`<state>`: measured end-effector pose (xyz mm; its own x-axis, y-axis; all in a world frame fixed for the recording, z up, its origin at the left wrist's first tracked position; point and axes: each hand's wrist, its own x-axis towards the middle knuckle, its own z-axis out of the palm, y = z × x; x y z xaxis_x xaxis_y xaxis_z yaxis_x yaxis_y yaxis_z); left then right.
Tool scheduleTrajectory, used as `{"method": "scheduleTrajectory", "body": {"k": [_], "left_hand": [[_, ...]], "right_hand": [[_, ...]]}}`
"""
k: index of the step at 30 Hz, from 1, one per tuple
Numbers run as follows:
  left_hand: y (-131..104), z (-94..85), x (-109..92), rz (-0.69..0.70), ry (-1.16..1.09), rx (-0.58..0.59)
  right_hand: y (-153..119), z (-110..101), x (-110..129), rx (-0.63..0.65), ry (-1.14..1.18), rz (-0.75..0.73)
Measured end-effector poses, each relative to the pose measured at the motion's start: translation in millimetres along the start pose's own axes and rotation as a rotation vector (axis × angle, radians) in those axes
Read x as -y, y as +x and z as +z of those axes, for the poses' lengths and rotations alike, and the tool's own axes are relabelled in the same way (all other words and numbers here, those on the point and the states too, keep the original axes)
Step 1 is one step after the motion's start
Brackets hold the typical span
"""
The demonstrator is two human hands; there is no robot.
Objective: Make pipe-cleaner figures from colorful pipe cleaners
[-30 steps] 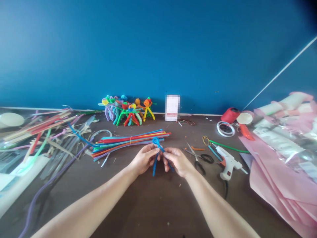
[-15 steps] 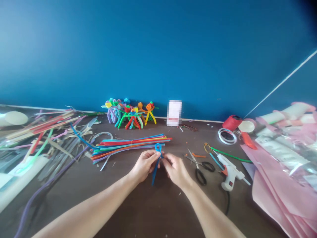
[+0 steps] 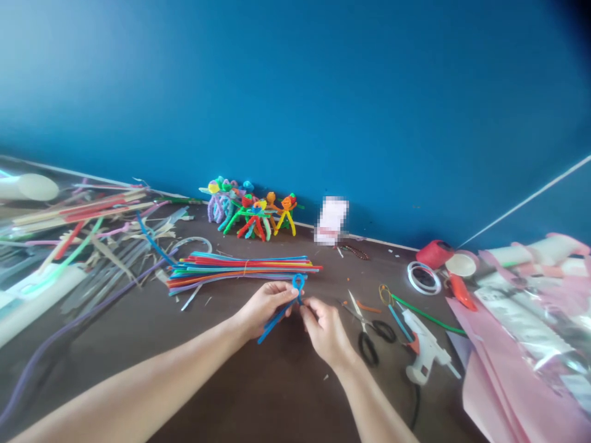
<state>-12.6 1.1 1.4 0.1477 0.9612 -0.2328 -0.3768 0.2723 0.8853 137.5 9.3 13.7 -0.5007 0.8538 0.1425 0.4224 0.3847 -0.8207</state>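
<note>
Left hand's grip pinches the bright blue, fuzzy pipe cleaner just under its small round loop, over the dark brown bench; right hand's grip clasps it alongside. I'd pinch firmly and twist tight right at the crossing.

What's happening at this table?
Someone is working a blue pipe cleaner with bare hands. It has a loop at the top; the left hand pinches it below the loop, and the right hand has its fingers on it there too. A bundle of pipe cleaners lies just beyond, small colourful figures stand near the wall, and scissors and a glue gun lie to the right.
</note>
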Motion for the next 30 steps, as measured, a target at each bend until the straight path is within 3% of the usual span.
{"method": "scheduleTrajectory", "body": {"k": [7, 13, 20, 25, 30], "left_hand": [[2, -3.2, 4, 0.016, -0.086, 0.077], [4, -12.4, 1, -0.065, -0.159, 0.110], [5, -16.5, 1, 0.003, -0.314, 0.050], [4, -16.3, -2, 0.026, -0.293, 0.024], [4, -15.4, -3, 0.006, -0.239, 0.010]], "right_hand": [[0, -2, -2, 0.030, -0.102, -0.041], [2, -6, -3, 0.058, -0.093, -0.021], [3, -10, -10, 0.128, 0.243, 0.188], [4, -14, -16, 0.142, 0.539, 0.349], [4, -12, -15, 0.103, 0.563, 0.373]]}}
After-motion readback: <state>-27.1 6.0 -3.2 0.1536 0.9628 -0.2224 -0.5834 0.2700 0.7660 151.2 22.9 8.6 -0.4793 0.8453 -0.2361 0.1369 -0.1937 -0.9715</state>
